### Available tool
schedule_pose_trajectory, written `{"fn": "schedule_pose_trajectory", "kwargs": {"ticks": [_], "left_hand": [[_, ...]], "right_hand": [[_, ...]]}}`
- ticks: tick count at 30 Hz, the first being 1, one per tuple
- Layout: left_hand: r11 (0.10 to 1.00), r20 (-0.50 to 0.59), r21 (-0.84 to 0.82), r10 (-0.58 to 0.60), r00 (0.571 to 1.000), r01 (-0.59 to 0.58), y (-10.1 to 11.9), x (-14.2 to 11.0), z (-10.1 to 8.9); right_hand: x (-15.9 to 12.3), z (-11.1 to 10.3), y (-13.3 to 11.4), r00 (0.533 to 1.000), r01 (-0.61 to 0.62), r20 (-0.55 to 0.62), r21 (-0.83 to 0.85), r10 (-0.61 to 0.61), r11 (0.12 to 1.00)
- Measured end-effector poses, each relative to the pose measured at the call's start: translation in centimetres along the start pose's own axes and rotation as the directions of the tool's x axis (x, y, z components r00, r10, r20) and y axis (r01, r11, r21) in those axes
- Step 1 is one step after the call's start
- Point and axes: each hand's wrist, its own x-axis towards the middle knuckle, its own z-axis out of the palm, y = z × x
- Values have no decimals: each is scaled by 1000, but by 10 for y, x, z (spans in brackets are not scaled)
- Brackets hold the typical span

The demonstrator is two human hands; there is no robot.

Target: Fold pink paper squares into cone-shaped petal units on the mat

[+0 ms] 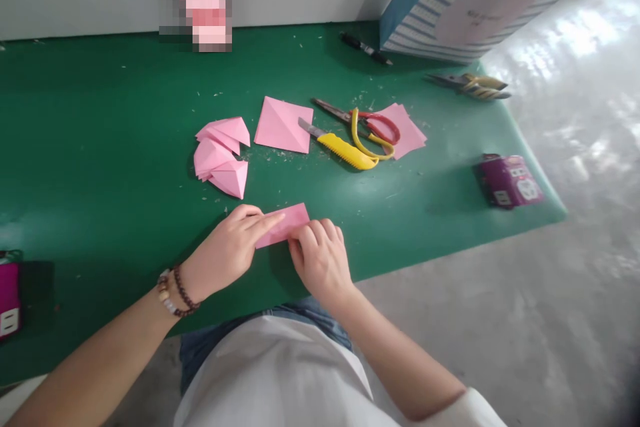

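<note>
A folded strip of pink paper [287,223] is held between my two hands at the near edge of the green table. My left hand [233,243], with beaded bracelets on its wrist, grips the paper's left end, its index finger stretched across the top. At the lower right corner, the curled fingers of my right hand [320,250] pinch the paper; its fingertips are partly hidden. Just beyond lie several folded pink paper pieces [220,153] in a cluster and a creased pink paper square [286,125].
Scissors [373,130] with red and yellow handles lie on more pink paper [407,130], beside a yellow utility knife [345,150]. Farther off are a pen [365,48], pliers [470,85] and a striped box [450,7]. Purple boxes [513,180] sit near both table ends.
</note>
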Motion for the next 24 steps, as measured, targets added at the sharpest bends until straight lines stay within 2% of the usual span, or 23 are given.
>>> {"fn": "schedule_pose_trajectory", "kwargs": {"ticks": [14,17,19,21,24], "left_hand": [[999,-60,-46,26,998,-28,0,0,0],[999,-62,-43,31,998,-34,-1,0,1],[999,-63,-36,39,997,-41,-3,-2,2],[998,-69,-13,59,996,-60,-5,-3,4],[994,-82,48,101,991,-98,-7,-4,8]], "right_hand": [[6,18,-42,996,78,-47,59,-75,995],[6,16,-50,995,94,-32,166,-90,982],[6,8,-42,995,103,-35,299,-97,949],[4,-3,-22,998,45,-58,377,-25,925],[0,-15,17,972,-154,-137,257,193,954]]}}
